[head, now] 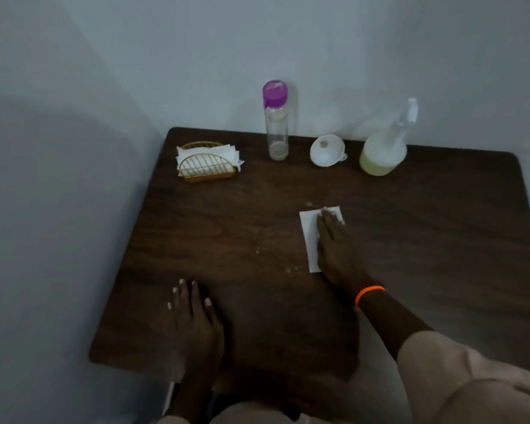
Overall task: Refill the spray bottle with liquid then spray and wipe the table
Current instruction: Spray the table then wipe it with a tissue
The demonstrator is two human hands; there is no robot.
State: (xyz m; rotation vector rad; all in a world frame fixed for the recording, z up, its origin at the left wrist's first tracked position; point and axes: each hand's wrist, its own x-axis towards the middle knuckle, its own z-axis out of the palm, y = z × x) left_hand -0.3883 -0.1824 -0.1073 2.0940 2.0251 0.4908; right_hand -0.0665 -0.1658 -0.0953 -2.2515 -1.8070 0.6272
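white tissue [311, 240] flat under right hand [338, 249] | left hand [193, 319] flat, empty, on table [441, 240] | no readable labels

1. No text, label, brand, number or sign can be read anywhere in the view.
2. The spray bottle [383, 148], beyond the right hand [337, 249] that presses flat on the tissue [309, 237], shows no label.
3. The clear bottle [277, 123] with the purple cap shows no legible print.
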